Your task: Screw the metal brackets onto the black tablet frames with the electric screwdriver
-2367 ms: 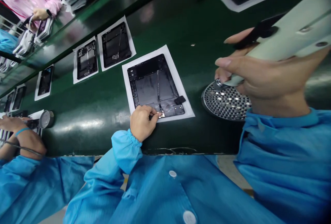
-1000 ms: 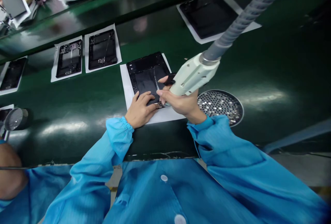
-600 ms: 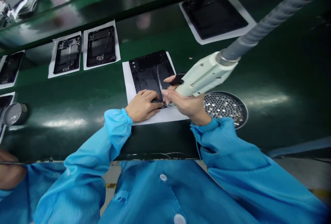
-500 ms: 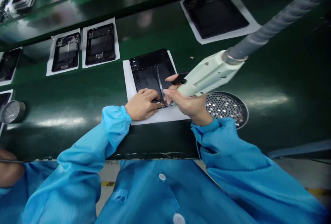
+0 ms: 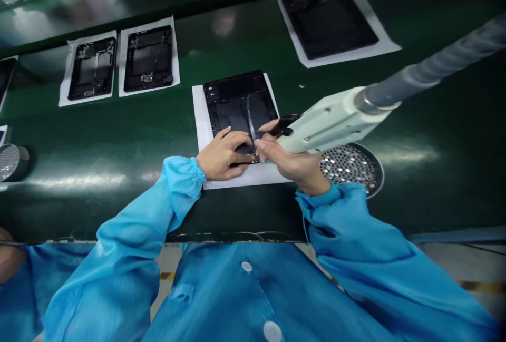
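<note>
A black tablet housing [image 5: 233, 107] lies on a white sheet [image 5: 201, 115] on the green bench, a thin ribbon cable [image 5: 250, 118] running down its inside. My left hand [image 5: 227, 156] rests with fingers spread over its lower left part, one fingertip at a small metal part [image 5: 254, 159] on the lower edge. My right hand [image 5: 294, 162] is closed round a pale green power tool [image 5: 332, 120] with a grey ribbed hose [image 5: 443, 65]. The tool's tip is at the housing's lower edge, partly hidden by my fingers.
Two open housings on sheets [image 5: 93, 68] [image 5: 148, 58] lie at the left, another housing [image 5: 330, 20] at the upper right. A round perforated tray [image 5: 350, 165] with small shiny pieces sits beside my right wrist. A person's arm [image 5: 10, 257] shows at the left edge.
The view has shifted, so the left housings sit further left. My hands remain at the housing's lower edge, and the tool and its hose appear lower and further right.
</note>
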Demonstrator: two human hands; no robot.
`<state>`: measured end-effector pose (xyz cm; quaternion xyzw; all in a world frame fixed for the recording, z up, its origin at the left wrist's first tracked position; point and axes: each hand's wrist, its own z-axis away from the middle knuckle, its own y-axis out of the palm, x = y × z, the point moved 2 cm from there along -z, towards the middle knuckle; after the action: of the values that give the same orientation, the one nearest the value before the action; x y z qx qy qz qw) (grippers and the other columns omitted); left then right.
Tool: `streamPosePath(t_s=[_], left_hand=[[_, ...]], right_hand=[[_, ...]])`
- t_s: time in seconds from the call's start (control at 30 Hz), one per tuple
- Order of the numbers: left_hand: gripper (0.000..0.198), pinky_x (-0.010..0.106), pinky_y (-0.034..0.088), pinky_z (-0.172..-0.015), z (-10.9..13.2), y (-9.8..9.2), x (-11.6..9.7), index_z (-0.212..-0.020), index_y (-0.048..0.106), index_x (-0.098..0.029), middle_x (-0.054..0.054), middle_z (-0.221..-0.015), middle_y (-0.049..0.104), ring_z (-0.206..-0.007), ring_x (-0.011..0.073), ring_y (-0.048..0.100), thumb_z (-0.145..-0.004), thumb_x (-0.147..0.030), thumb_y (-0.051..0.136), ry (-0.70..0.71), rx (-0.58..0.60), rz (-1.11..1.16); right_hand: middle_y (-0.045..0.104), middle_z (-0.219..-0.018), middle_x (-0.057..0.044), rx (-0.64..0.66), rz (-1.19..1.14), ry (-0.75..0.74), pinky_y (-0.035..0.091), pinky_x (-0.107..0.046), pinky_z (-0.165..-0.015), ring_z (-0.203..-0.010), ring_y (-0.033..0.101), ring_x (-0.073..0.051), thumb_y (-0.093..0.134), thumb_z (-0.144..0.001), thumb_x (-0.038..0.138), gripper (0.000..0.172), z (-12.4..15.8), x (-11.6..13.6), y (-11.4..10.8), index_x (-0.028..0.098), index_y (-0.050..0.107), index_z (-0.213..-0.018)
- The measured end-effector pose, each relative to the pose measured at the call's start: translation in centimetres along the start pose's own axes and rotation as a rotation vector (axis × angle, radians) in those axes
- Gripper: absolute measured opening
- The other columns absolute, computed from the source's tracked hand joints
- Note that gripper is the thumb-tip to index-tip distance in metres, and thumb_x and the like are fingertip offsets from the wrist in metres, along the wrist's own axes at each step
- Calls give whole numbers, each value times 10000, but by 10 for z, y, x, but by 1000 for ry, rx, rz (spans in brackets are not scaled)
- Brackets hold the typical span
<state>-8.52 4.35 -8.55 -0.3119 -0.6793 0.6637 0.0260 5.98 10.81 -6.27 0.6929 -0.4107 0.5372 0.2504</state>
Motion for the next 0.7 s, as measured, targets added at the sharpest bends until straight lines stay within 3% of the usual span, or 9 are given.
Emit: streamPosePath(t_s=[0.2,0.3,0.4,0.47,0.57,0.7], left_hand=[[328,580,235,-1129,6,4,0,-1146,688,-239,112,-1277,582,-1305,298,454,-874,-363,554,-45,-80,-54],[412,591,229,-1128,15,6,0,-1174,662,-203,129,-1263,613,-1300,307,472,-891,-480,548,-96,-176,-87],[428,547,309,-1099,29,0,8,-1137,670,-192,127,-1248,638,-1270,287,512,-898,-519,532,-135,-257,-118],[366,490,392,-1046,41,-14,28,-1088,689,-200,117,-1209,661,-1208,266,563,-920,-466,502,-241,-308,-160],[324,430,460,-970,57,-52,79,-1012,717,-203,116,-1167,673,-1115,261,604,-925,-360,448,-526,-334,-304],[355,450,467,-906,64,-107,153,-1084,690,-139,143,-1208,639,-1114,319,574,-868,-227,423,-797,-88,-564]], right_hand=[[560,-503,61,-79,-104,-21,500,-323,-515,-430,534,-131,697,-752,217,233,-7,9,0,210,608,-967],[561,-501,44,-194,-139,-70,473,-332,-479,-410,518,-137,760,-721,237,237,-12,20,-22,229,635,-922],[539,-496,31,-312,-96,-107,461,-347,-474,-414,498,-139,801,-705,312,206,-14,27,-58,264,652,-838],[516,-463,34,-338,-94,-121,445,-350,-447,-391,484,-144,828,-674,353,233,-12,27,-80,274,655,-809],[517,-441,39,-385,-111,-124,427,-351,-418,-367,478,-150,846,-646,344,264,-9,21,-99,273,661,-820],[548,-454,52,-462,-106,-87,444,-337,-420,-374,501,-145,823,-655,292,261,-9,13,-102,253,648,-844]])
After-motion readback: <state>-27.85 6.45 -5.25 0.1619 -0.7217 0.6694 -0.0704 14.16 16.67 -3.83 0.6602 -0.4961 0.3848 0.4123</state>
